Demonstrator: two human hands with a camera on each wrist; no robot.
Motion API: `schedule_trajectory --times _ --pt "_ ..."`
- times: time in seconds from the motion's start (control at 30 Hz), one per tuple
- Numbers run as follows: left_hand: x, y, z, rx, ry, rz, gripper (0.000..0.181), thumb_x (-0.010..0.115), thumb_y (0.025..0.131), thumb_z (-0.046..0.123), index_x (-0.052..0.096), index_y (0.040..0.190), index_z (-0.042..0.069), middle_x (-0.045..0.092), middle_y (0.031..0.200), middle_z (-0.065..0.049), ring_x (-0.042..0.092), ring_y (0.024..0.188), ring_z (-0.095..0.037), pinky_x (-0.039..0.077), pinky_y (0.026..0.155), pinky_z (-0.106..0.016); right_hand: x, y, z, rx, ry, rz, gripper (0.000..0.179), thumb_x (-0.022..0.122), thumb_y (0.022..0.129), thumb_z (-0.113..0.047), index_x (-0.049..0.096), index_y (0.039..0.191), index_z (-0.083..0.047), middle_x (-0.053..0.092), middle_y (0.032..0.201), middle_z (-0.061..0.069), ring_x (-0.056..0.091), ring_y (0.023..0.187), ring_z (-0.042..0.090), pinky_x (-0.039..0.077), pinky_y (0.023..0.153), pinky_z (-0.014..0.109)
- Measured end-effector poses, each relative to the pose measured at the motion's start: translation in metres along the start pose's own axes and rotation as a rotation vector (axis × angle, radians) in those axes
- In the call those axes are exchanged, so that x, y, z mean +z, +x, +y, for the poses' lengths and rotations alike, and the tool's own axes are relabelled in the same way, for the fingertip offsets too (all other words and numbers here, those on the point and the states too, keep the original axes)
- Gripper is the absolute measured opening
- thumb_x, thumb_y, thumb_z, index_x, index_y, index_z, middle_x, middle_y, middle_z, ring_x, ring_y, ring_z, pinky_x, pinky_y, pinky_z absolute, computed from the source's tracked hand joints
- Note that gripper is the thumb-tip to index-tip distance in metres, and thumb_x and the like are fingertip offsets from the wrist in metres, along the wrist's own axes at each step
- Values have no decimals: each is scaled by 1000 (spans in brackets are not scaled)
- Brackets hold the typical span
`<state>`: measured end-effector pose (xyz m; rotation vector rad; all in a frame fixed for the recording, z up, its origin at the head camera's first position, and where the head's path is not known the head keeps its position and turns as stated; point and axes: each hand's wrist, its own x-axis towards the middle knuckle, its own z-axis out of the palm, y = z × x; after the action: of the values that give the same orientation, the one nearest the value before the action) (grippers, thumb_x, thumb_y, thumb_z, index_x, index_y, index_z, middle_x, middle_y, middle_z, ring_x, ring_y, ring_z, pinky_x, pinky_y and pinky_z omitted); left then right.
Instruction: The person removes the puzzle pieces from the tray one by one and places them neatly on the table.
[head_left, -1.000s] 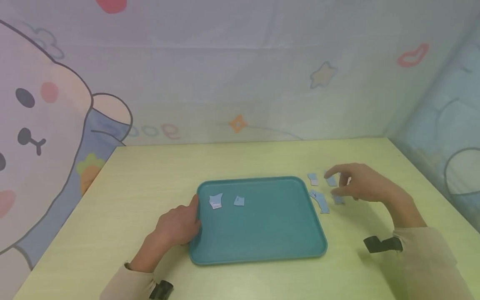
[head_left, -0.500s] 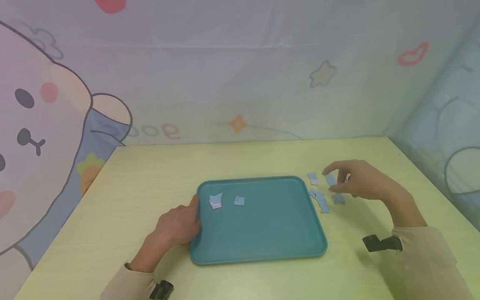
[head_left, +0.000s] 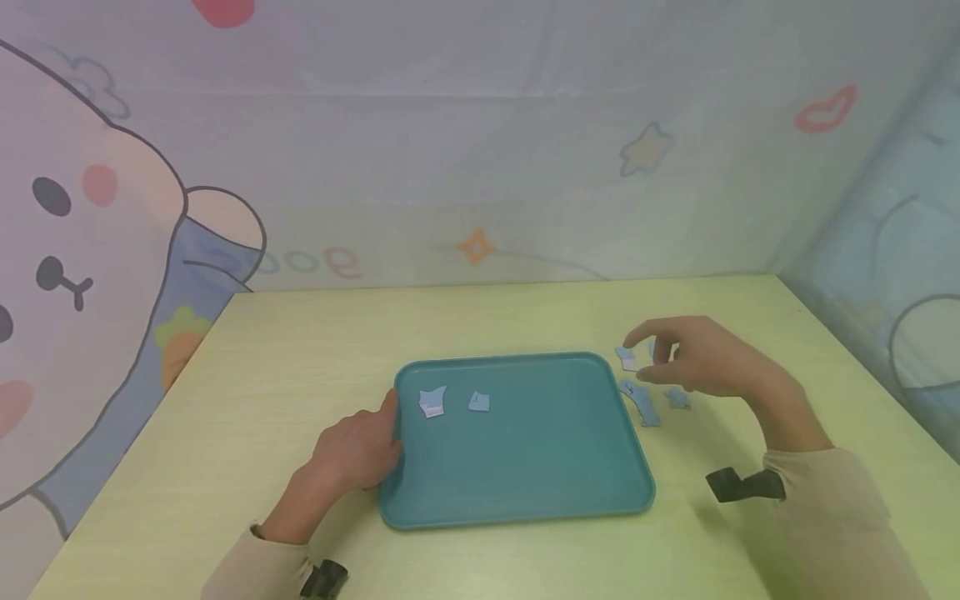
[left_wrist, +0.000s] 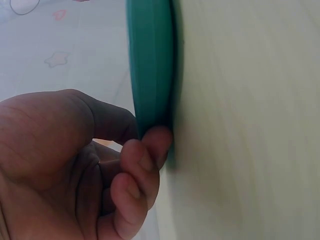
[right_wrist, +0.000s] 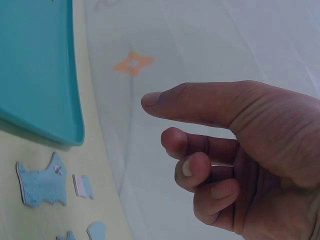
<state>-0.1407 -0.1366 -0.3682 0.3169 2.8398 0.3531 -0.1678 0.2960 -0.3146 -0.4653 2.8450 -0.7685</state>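
My left hand (head_left: 352, 454) grips the left rim of a teal tray (head_left: 525, 467). In the left wrist view, its fingertips curl against the tray's edge (left_wrist: 152, 65). Two light-blue flat pieces, like jigsaw pieces, lie in the tray: a blue-and-white one (head_left: 432, 402) and a smaller one (head_left: 478, 402). My right hand (head_left: 701, 358) hovers past the tray's right side, thumb and index finger apart, holding nothing. Around it on the table lie a blue-and-white piece (head_left: 626, 360), a long piece (head_left: 640, 403) and a small piece (head_left: 678, 398). Another piece is partly hidden behind the hand.
The pale yellow table (head_left: 480, 567) extends around the tray. Behind it hangs a printed curtain (head_left: 480, 167) with stars and hearts, and a large cartoon bear (head_left: 97, 275) fills the left side. Black straps (head_left: 742, 485) sit at both sleeves.
My right hand has shifted left and slightly up over the loose pieces, uncovering more of the small piece below it. My left hand and the tray have stayed in place.
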Motion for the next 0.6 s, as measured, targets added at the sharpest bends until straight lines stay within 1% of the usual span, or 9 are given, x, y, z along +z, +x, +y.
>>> schedule_trajectory --times 0.17,0.4,0.6 --pt "1 0 0 1 -7 -1 69 53 101 11 26 162 -9 55 72 -7 55 62 -19 38 52 -32 3 6 -10 -33 1 1 35 77 95 -21 71 129 -21 65 87 0 62 63 18 50 69 35" --pt "1 1 -1 6 -5 0 70 53 101 11 26 162 -9 55 70 -6 55 60 -19 38 52 -32 7 15 -24 -38 13 -32 39 76 96 -20 68 134 -22 66 89 1 62 65 18 52 69 37" --pt "1 2 0 10 -5 5 69 53 101 11 26 162 -9 55 70 -6 55 60 -19 38 52 -31 9 21 -35 -58 19 -23 38 75 96 -20 69 134 -21 67 88 0 62 64 19 52 69 36"
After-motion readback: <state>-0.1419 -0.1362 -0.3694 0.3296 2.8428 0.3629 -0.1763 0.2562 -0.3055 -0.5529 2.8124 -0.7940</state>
